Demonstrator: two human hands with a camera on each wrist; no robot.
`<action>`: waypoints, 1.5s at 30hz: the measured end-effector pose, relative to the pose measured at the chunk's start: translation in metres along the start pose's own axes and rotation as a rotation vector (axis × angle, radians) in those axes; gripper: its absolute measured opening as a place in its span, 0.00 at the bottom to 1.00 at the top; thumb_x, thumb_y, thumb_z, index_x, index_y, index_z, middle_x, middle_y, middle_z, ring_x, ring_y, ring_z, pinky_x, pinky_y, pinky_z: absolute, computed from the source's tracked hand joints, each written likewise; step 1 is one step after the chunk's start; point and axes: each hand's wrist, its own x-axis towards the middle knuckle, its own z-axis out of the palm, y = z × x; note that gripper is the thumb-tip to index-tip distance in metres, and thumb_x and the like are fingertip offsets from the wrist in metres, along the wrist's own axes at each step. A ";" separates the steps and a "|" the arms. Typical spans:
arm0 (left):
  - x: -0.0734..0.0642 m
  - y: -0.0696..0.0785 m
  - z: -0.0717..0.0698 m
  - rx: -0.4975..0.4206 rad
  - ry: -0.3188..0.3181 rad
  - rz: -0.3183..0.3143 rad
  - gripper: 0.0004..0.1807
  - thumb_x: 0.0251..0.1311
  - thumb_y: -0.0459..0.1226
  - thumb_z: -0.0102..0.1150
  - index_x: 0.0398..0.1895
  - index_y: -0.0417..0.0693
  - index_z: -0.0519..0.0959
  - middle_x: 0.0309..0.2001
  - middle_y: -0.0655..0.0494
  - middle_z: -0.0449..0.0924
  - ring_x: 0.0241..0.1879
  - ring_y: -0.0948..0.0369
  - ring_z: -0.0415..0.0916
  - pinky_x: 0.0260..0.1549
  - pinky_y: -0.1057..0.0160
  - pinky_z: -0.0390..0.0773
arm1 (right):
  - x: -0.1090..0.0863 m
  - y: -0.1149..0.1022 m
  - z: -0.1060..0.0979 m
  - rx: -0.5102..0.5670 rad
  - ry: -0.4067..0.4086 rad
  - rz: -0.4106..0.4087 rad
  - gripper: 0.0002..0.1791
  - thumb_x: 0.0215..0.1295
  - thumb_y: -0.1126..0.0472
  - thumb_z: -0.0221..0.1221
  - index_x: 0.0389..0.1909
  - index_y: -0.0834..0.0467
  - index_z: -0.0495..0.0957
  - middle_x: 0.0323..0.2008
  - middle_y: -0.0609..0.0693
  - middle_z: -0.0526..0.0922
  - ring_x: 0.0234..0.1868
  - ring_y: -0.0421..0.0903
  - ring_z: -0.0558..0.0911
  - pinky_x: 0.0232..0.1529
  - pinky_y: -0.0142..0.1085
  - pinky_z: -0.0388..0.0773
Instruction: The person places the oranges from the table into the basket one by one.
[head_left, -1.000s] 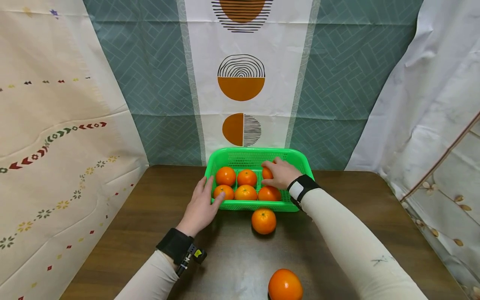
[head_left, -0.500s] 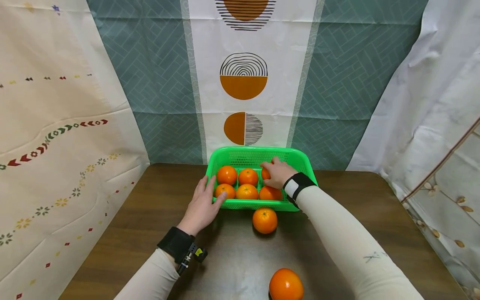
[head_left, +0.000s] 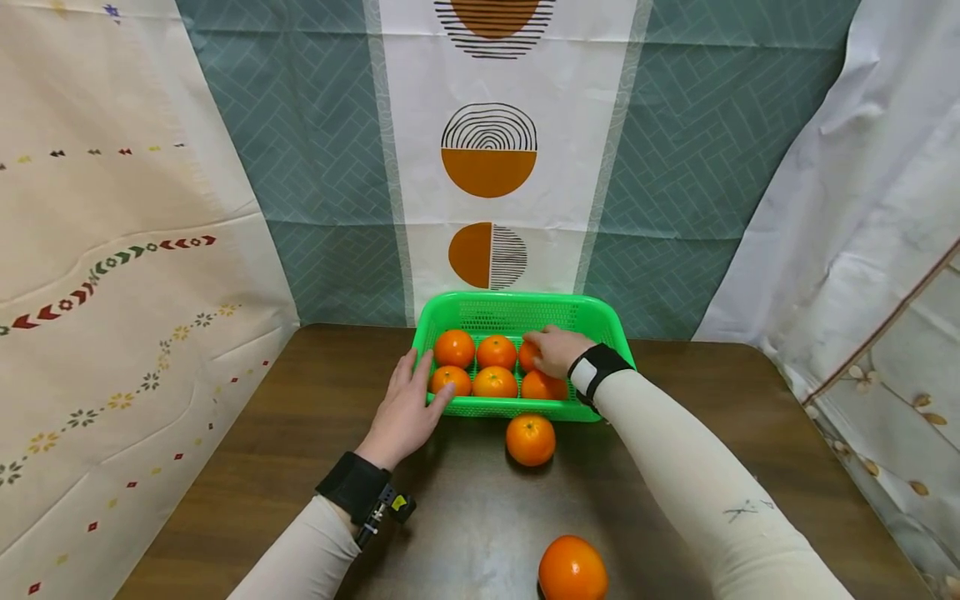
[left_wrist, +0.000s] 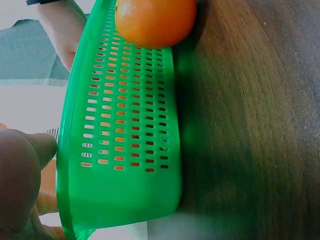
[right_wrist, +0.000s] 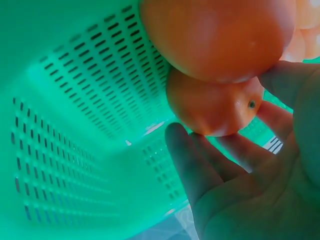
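Note:
A green plastic basket (head_left: 491, 409) holds several oranges in two rows. My right hand (head_left: 561, 353) reaches inside its right part, thumb and fingers around an orange (head_left: 528, 357) in the back row. In the right wrist view, the fingers (right_wrist: 187, 150) lie along the far side of that orange (right_wrist: 215, 107), behind a larger front orange (right_wrist: 225, 35). My left hand (head_left: 405, 412) rests at the basket's front left corner with fingers extended. The left wrist view has its thumb (left_wrist: 42, 147) right at the basket rim (left_wrist: 65, 125).
One orange (head_left: 530, 440) sits on the wooden table (head_left: 465, 508) just before the basket's front wall. Another orange (head_left: 572, 568) lies nearer the table's front. A patterned cloth (head_left: 487, 267) hangs close behind the basket.
My right hand has moved lower into the basket with the orange, which now sits level with the back row. The left hand keeps its place at the corner.

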 end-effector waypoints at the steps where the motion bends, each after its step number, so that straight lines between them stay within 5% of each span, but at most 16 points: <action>1: 0.000 0.000 0.000 0.004 0.001 -0.001 0.44 0.85 0.54 0.55 0.90 0.41 0.53 0.89 0.34 0.41 0.87 0.36 0.40 0.76 0.28 0.60 | 0.000 0.000 0.001 0.001 0.000 -0.003 0.31 0.87 0.55 0.56 0.85 0.56 0.65 0.78 0.68 0.68 0.67 0.66 0.81 0.70 0.56 0.78; 20: -0.001 0.002 -0.003 0.004 -0.021 -0.004 0.43 0.85 0.53 0.56 0.90 0.41 0.54 0.88 0.32 0.41 0.87 0.35 0.40 0.77 0.29 0.59 | -0.009 0.000 0.005 0.035 0.035 -0.030 0.34 0.89 0.47 0.54 0.87 0.56 0.63 0.80 0.68 0.65 0.72 0.68 0.77 0.74 0.58 0.74; 26: -0.001 0.005 -0.004 0.046 -0.023 0.005 0.43 0.85 0.54 0.55 0.90 0.41 0.53 0.88 0.30 0.40 0.87 0.34 0.36 0.81 0.31 0.48 | -0.023 0.000 -0.002 0.062 0.063 -0.074 0.36 0.88 0.44 0.55 0.87 0.57 0.63 0.82 0.68 0.63 0.76 0.70 0.74 0.76 0.61 0.70; 34: -0.005 0.018 -0.007 0.134 0.024 0.096 0.44 0.83 0.53 0.59 0.90 0.42 0.56 0.87 0.29 0.44 0.87 0.33 0.37 0.81 0.30 0.46 | -0.059 -0.001 -0.011 0.076 0.156 -0.153 0.38 0.87 0.42 0.56 0.85 0.59 0.65 0.83 0.67 0.63 0.80 0.70 0.68 0.78 0.60 0.67; 45: -0.022 0.048 -0.010 0.226 0.069 0.256 0.43 0.81 0.54 0.63 0.87 0.40 0.62 0.85 0.30 0.52 0.85 0.31 0.44 0.79 0.27 0.49 | -0.098 0.006 0.004 0.029 0.371 -0.270 0.38 0.82 0.44 0.63 0.81 0.62 0.71 0.79 0.68 0.69 0.79 0.68 0.70 0.75 0.59 0.72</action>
